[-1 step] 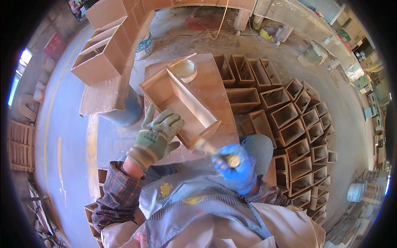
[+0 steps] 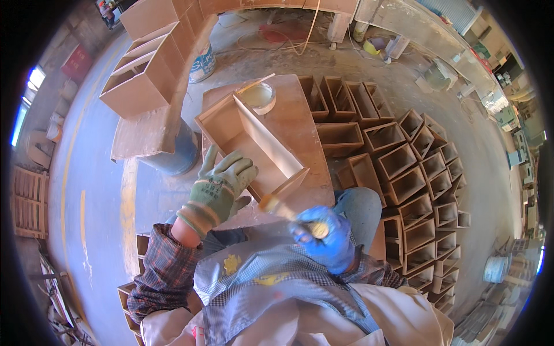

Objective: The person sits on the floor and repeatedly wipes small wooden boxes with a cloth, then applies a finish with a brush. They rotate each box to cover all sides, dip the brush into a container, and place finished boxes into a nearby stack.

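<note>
An open wooden box, like a drawer (image 2: 271, 144), rests tilted across a board-topped stand (image 2: 311, 155) in front of me. My left hand (image 2: 216, 190), in a grey-green knit glove, grips its near left wall, with fingers spread over the edge and the thumb lower down. My right hand (image 2: 328, 239), in a blue glove, is closed round a paintbrush (image 2: 281, 209). The brush's brown bristles point left, close to the box's near corner; whether they touch it I cannot tell. Beyond the box stands a round tub (image 2: 262, 99) of pale liquid, a thin stick (image 2: 255, 83) lying across its rim.
Many similar open wooden boxes (image 2: 404, 184) are stacked on the floor at my right. At the left, a larger compartmented wooden case (image 2: 138, 75) sits on a board over a blue drum (image 2: 179, 153). A hose (image 2: 314, 26) hangs behind. Far off at upper left is another person (image 2: 107, 12).
The right hand and brush have shifted slightly left, and the bristles have moved a little away from the box's near corner. My left hand and the box stay in place.
</note>
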The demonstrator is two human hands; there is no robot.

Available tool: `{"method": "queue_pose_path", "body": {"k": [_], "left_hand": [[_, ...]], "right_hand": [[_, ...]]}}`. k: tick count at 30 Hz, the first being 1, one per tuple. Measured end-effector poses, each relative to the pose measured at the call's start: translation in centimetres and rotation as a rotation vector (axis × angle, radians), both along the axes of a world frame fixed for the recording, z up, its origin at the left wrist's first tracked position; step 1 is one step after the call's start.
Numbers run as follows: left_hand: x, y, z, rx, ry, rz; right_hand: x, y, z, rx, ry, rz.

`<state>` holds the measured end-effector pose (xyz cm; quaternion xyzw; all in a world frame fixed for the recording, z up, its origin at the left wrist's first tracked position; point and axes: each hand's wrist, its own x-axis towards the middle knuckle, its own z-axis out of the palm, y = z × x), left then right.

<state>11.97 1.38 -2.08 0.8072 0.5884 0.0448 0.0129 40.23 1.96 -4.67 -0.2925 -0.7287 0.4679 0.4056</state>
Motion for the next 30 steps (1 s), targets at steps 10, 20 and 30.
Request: {"method": "queue_pose_path", "body": {"k": [10, 20, 30], "left_hand": [[-0.2, 0.1, -0.4, 0.026, -0.035, -0.013], [-0.2, 0.2, -0.3, 0.018, -0.036, -0.018], [-0.1, 0.4, -0.7, 0.079, -0.029, -0.025]], "right_hand": [[1.2, 1.7, 0.7, -0.251, 0.242, -0.09], [2.3, 1.0, -2.6, -0.18, 0.326, -0.066], [3.2, 3.4, -2.0, -0.237, 0.396, -0.127]]}}
